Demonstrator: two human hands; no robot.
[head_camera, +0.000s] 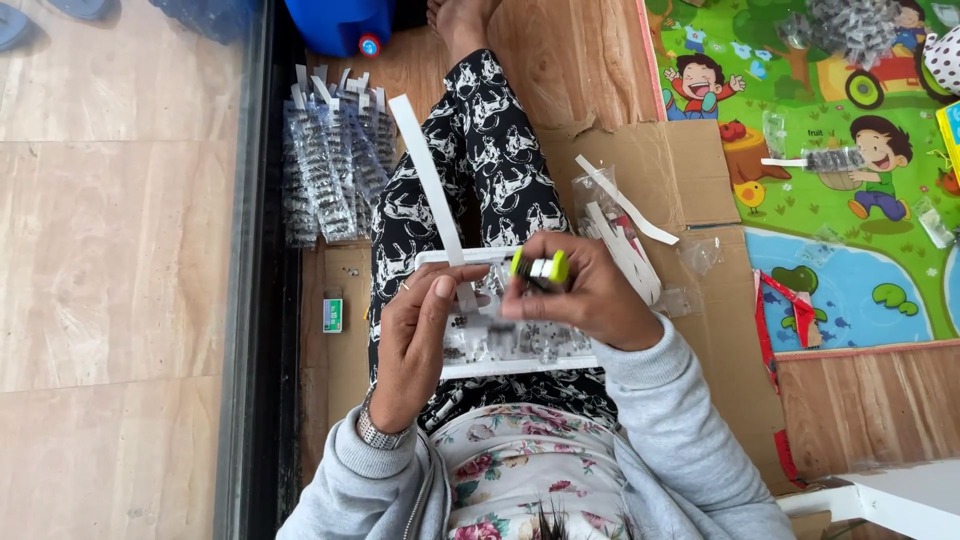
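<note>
I am pinching a long white paper strip (437, 190) in my left hand (420, 335), steadying the clear plastic packet of small parts (515, 345) lying on my lap, while my right hand (585, 295) is gripping a yellow-green and white stapler-like tool (540, 267) over its top edge.

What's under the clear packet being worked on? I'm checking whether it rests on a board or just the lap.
Under the clear packet only black-and-white patterned trousers show. Both hands cover its upper part, so anything there is hidden.
</note>
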